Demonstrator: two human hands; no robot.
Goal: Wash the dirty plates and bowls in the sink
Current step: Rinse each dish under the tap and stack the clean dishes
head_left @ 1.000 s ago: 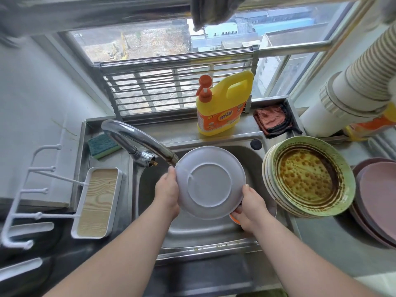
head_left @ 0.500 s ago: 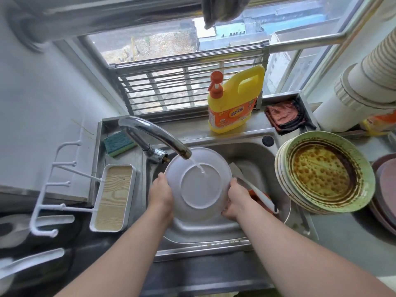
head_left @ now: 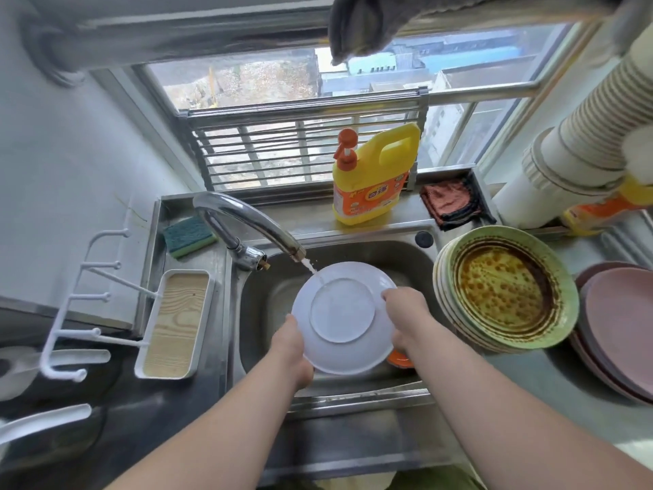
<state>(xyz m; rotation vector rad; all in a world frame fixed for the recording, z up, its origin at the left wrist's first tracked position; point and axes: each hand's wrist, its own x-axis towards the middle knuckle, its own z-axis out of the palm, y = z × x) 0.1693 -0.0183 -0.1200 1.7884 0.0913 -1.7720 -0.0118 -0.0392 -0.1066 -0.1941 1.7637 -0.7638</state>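
Over the sink, you now hold the white plate underside up, tilted toward you, with the stream from the faucet striking its far rim. One second ago the plate sat clear of the water, with your right hand at its lower right edge. Since then you have moved the plate under the spout, and your right hand has travelled up to the upper right rim, where its fingers curl over the edge. Your left hand remains at the lower left rim, gripping the plate between thumb and fingers. This change indicates that the rinse of the underside is in progress and that you are probably rotating the plate to bring the whole rim through the stream. An orange item lies in the basin below the plate; its identity cannot be determined. On the tabletop to the right, the stack of green plates, its top one carrying brown residue, and the pink plates beside it have not been touched, so most of the task remains.
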